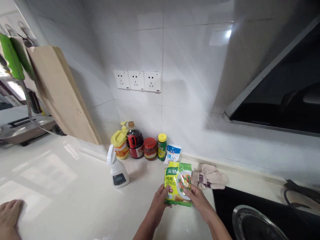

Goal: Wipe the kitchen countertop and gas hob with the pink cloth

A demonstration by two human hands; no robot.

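Observation:
A yellow and green packet of chicken bouillon seasoning [175, 176] is held upright above the counter, its printed front facing me. My left hand [160, 196] grips its lower left edge, thumb on the front. On the opposite edge my right hand [196, 196] is closed the same way. Just behind the packet leans a white and blue bag of salt [173, 152], its lower part hidden. Beside that stand a green jar with a yellow lid [162, 146] and a red-lidded jar [150, 149].
Against the wall are a dark sauce bottle [135, 141] and a yellow jug [120, 143]; nearer stands a white spray bottle [118, 171]. A cloth [208, 176] lies by the black cooktop [225, 203], which bears a pan lid [257, 223]. Another person's hand [10, 216] rests at left.

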